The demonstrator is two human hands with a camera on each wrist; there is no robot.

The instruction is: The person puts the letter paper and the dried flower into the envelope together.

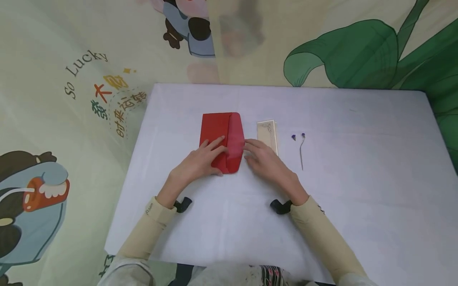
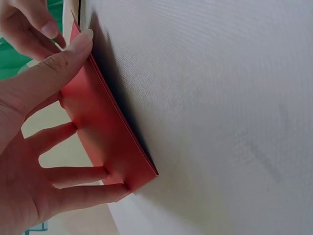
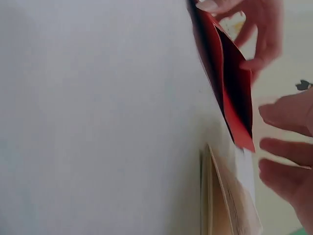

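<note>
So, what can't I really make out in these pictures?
- Inside of the red envelope: right wrist view, too dark in its opening to show any contents.
- Envelope's near left corner: head view, covered by the left hand.
- Near end of the cream card: head view, behind the right hand.
- Rest of the right hand: right wrist view, cut off by the right edge.
- Thin-stemmed purple sprig: head view, too small to identify.

A gap parts the envelope (image 1: 214, 127) from the card (image 1: 266, 133), right hand (image 1: 266, 162) blocking nearside.
</note>
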